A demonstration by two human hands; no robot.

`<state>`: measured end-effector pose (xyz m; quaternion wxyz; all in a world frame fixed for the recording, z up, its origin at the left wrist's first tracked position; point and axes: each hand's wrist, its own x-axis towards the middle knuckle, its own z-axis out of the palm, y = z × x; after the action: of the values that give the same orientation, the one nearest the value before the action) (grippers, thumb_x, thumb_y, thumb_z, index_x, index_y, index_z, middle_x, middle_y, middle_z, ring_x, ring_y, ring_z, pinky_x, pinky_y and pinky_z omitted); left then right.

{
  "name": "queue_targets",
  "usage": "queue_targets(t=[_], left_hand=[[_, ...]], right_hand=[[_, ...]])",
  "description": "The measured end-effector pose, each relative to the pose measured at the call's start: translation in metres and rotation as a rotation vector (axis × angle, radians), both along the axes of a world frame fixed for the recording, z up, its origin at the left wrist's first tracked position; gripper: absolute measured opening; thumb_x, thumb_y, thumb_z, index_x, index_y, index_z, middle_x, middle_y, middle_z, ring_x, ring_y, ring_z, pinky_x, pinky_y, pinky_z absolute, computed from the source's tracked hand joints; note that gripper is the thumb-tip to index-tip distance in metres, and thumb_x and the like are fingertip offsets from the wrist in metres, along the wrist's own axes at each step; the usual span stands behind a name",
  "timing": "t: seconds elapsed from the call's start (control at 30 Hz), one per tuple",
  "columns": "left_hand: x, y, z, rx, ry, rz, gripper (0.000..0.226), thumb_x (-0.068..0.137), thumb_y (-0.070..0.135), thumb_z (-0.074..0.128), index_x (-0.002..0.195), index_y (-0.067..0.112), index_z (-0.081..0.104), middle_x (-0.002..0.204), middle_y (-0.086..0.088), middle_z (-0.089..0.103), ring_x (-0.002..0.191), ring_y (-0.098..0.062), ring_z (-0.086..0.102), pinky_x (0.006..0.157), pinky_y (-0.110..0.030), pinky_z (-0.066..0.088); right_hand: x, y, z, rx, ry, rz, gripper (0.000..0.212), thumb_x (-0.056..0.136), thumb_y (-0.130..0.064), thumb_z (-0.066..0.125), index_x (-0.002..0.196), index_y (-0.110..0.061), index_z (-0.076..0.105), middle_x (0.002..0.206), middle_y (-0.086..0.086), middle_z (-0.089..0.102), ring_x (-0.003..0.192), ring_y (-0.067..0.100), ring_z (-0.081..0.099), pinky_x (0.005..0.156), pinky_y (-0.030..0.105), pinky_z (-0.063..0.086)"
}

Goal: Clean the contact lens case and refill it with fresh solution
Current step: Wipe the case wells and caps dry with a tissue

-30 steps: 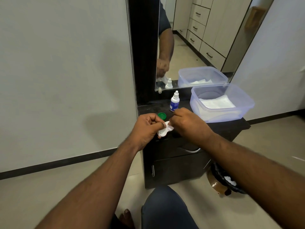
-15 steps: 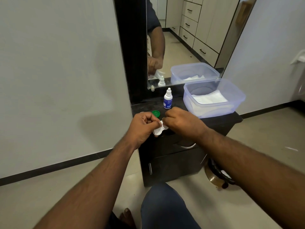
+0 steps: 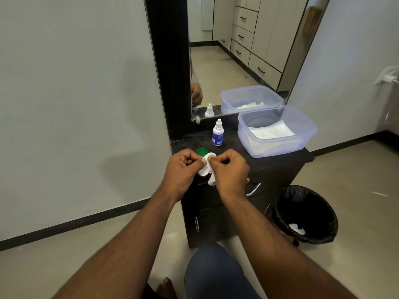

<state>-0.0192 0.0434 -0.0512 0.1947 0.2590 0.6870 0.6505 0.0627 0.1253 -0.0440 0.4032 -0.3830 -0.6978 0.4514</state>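
Note:
A white contact lens case (image 3: 206, 165) is pinched in my left hand (image 3: 182, 170) over the front edge of the dark cabinet top (image 3: 278, 161). My right hand (image 3: 230, 172) presses a small white tissue (image 3: 212, 179) against the case; the tissue hangs below my fingers. A green cap (image 3: 202, 151) lies on the top just behind the case. The white solution bottle (image 3: 217, 133) with a blue label stands upright further back, capped.
A clear plastic tub (image 3: 277, 145) holding white tissues sits at the right of the cabinet top. A mirror (image 3: 237, 57) rises behind it. A black-lined bin (image 3: 305, 214) with a crumpled tissue stands on the floor at the right. My knee (image 3: 216, 275) is below.
The view has shifted, so the bin is in sight. My hands have turned the case more upright, and the tissue hangs lower from my right fingers.

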Motion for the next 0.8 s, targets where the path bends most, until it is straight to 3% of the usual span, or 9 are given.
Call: queue_targets(t=[0.1, 0.2, 0.33, 0.4, 0.53, 0.57, 0.63, 0.73, 0.8], left_hand=[[-0.001, -0.001, 0.000, 0.006, -0.026, 0.006, 0.005, 0.083, 0.006, 0.070, 0.084, 0.003, 0.067, 0.082, -0.010, 0.073, 0.076, -0.019, 0.070, 0.072, -0.031, 0.058], [-0.001, -0.001, 0.001, -0.001, -0.021, 0.004, 0.002, 0.083, 0.005, 0.069, 0.084, 0.005, 0.067, 0.081, -0.009, 0.072, 0.075, -0.018, 0.069, 0.072, -0.028, 0.057], [0.002, 0.001, 0.001, -0.062, 0.074, 0.009, 0.003, 0.084, 0.004, 0.067, 0.087, 0.006, 0.068, 0.083, -0.005, 0.071, 0.075, -0.009, 0.068, 0.068, -0.016, 0.054], [0.003, 0.000, 0.002, -0.062, 0.090, 0.010, 0.004, 0.084, 0.002, 0.067, 0.086, 0.006, 0.068, 0.082, -0.006, 0.071, 0.074, -0.010, 0.067, 0.067, -0.016, 0.054], [0.001, -0.001, 0.001, -0.081, 0.090, 0.005, 0.005, 0.084, 0.002, 0.065, 0.084, 0.006, 0.068, 0.082, -0.011, 0.069, 0.074, -0.018, 0.065, 0.066, -0.021, 0.054], [0.000, -0.001, 0.002, -0.084, 0.083, 0.010, 0.006, 0.083, 0.001, 0.065, 0.083, 0.006, 0.067, 0.081, -0.012, 0.069, 0.072, -0.017, 0.064, 0.065, -0.021, 0.054], [0.001, -0.001, 0.002, -0.088, 0.073, 0.012, 0.009, 0.083, 0.000, 0.065, 0.080, 0.008, 0.068, 0.079, -0.012, 0.069, 0.070, -0.016, 0.063, 0.064, -0.021, 0.052], [0.003, 0.001, 0.005, -0.122, 0.098, -0.013, 0.010, 0.083, 0.003, 0.066, 0.079, 0.011, 0.068, 0.079, -0.009, 0.070, 0.070, -0.013, 0.064, 0.063, -0.018, 0.052], [0.003, 0.001, 0.007, -0.120, 0.089, -0.015, 0.008, 0.084, 0.003, 0.066, 0.080, 0.010, 0.068, 0.080, -0.009, 0.070, 0.069, -0.010, 0.064, 0.062, -0.016, 0.051]], right_hand=[[0.012, 0.009, -0.004, 0.271, -0.053, 0.215, 0.004, 0.081, -0.014, 0.072, 0.081, -0.010, 0.071, 0.077, 0.001, 0.064, 0.069, 0.009, 0.057, 0.064, 0.012, 0.044], [0.025, 0.022, -0.006, 0.573, -0.291, 0.411, 0.027, 0.086, -0.021, 0.068, 0.112, -0.013, 0.069, 0.091, 0.003, 0.061, 0.082, 0.015, 0.058, 0.069, 0.024, 0.046], [0.028, 0.027, 0.002, 0.916, -0.556, 0.412, 0.021, 0.087, -0.019, 0.065, 0.107, -0.015, 0.071, 0.087, 0.006, 0.061, 0.071, 0.020, 0.058, 0.061, 0.025, 0.033], [0.023, 0.027, 0.003, 0.830, -0.573, 0.429, 0.023, 0.091, -0.020, 0.060, 0.111, -0.015, 0.069, 0.092, 0.006, 0.061, 0.077, 0.019, 0.057, 0.064, 0.025, 0.035], [0.016, 0.018, -0.004, 0.144, -0.177, 0.412, 0.023, 0.087, -0.007, 0.064, 0.110, -0.005, 0.069, 0.093, 0.002, 0.063, 0.092, 0.017, 0.062, 0.083, 0.021, 0.047], [0.017, 0.018, -0.006, 0.099, -0.159, 0.438, 0.025, 0.087, -0.005, 0.063, 0.111, -0.004, 0.068, 0.092, 0.001, 0.061, 0.093, 0.017, 0.062, 0.085, 0.019, 0.047], [0.022, 0.027, -0.003, 0.292, -0.294, 0.570, 0.027, 0.089, -0.005, 0.060, 0.115, -0.006, 0.067, 0.091, -0.001, 0.057, 0.089, 0.016, 0.059, 0.080, 0.014, 0.044], [0.029, 0.054, 0.020, 1.045, -0.674, 0.714, 0.031, 0.085, -0.012, 0.063, 0.115, -0.015, 0.066, 0.092, 0.005, 0.056, 0.071, 0.021, 0.055, 0.060, 0.028, 0.039], [0.029, 0.061, 0.031, 1.454, -0.785, 0.678, 0.032, 0.073, -0.017, 0.075, 0.104, -0.015, 0.068, 0.086, 0.006, 0.057, 0.064, 0.023, 0.055, 0.055, 0.031, 0.035]])
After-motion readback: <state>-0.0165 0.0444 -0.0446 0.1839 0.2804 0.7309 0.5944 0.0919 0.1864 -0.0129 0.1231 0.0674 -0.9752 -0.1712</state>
